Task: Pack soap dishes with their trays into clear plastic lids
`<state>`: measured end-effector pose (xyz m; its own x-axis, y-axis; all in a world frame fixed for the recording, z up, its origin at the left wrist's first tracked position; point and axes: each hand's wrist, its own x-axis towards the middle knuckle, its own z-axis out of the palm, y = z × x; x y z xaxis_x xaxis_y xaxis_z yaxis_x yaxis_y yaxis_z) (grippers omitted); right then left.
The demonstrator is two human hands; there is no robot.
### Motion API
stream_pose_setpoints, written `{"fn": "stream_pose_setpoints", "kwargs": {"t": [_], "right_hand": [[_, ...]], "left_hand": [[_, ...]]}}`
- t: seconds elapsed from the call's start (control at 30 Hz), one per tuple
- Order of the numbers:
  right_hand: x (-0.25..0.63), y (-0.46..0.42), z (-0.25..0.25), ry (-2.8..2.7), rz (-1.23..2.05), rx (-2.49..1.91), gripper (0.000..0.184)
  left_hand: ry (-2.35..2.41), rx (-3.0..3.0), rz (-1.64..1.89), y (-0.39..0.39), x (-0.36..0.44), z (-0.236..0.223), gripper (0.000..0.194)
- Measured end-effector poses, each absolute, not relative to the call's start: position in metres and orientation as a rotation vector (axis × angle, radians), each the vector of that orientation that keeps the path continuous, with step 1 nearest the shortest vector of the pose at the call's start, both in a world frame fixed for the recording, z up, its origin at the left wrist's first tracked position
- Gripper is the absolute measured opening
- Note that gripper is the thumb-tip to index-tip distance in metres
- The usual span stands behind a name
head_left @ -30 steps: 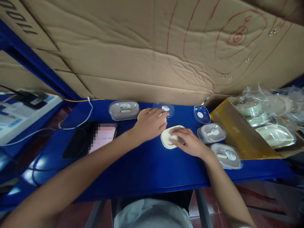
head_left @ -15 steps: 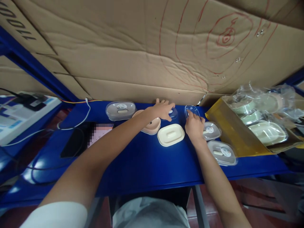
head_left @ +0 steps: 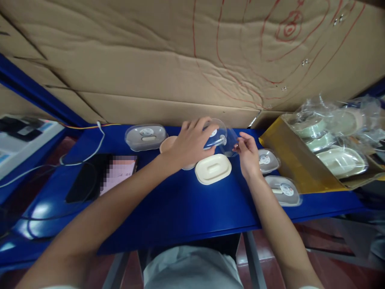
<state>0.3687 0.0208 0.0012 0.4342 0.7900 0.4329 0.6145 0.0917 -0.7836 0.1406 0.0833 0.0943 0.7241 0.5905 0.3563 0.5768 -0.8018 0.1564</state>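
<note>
My left hand (head_left: 194, 140) is closed round a clear plastic lid (head_left: 219, 127) with a round sticker, tilted above the table. My right hand (head_left: 248, 154) pinches the edge of a second clear lid (head_left: 229, 143), which is close beside or overlapping the first; whether they touch I cannot tell. Just below both hands lies a cream oval dish (head_left: 213, 169) with a raised bar in its middle. A peach dish (head_left: 167, 145) is partly hidden under my left hand and wrist. To the right of my right hand lie two grey dishes under clear lids, one nearer (head_left: 284, 190) and one farther (head_left: 268, 161).
Another grey lidded dish (head_left: 146, 137) lies at the back left. A cardboard box (head_left: 300, 160) with bagged pale-green dishes stands on the right. At left are a black phone-like slab (head_left: 87, 178), pink paper (head_left: 120, 172) and a white cable (head_left: 100, 140). Cardboard (head_left: 150, 72) walls the back.
Both clear lids have been lifted off the table and brought together. My left hand has closed round one; my right hand has moved its lid leftward. The camera view has shifted slightly.
</note>
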Motion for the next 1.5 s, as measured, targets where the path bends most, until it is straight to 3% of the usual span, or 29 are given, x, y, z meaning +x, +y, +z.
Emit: {"fn": "stream_pose_setpoints", "kwargs": {"t": [0.23, 0.37, 0.47, 0.57, 0.8, 0.93, 1.03, 1.1, 1.23, 1.5], "right_hand": [[0.355, 0.006, 0.019, -1.449, -0.088, -1.736, 0.049], [0.349, -0.006, 0.033, -1.868, 0.129, -1.573, 0.052], [0.342, -0.013, 0.037, -2.179, 0.306, -1.47, 0.043], [0.336, -0.017, 0.037, -2.257, 0.226, -1.505, 0.033], [0.342, -0.008, 0.028, -1.825, -0.223, -1.932, 0.052], [0.335, -0.009, 0.024, -2.016, -0.096, -1.795, 0.042], [0.317, -0.015, 0.024, -2.214, 0.067, -1.609, 0.042], [0.305, -0.019, 0.024, -2.301, 0.15, -1.501, 0.046], [0.294, -0.022, 0.02, -2.314, 0.225, -1.453, 0.063], [0.294, -0.021, 0.018, -2.105, 0.115, -1.477, 0.086]], "left_hand": [[0.644, 3.071, 0.602, -0.021, 0.083, 0.063, 0.043], [0.649, 3.035, 0.449, -0.041, 0.062, 0.04, 0.043], [0.692, 3.019, 0.439, -0.039, 0.048, 0.03, 0.043], [0.799, 2.988, 0.462, -0.035, 0.035, 0.025, 0.044], [1.028, 2.854, 0.429, -0.026, 0.015, 0.027, 0.048], [1.075, 2.788, 0.546, 0.004, 0.019, 0.038, 0.042], [1.198, 2.733, 0.581, 0.045, 0.023, 0.044, 0.05], [1.148, 2.699, 0.495, 0.072, 0.025, 0.043, 0.053], [1.086, 2.655, 0.523, 0.093, 0.029, 0.035, 0.026], [1.128, 2.355, 0.885, 0.066, 0.043, 0.047, 0.021]]}}
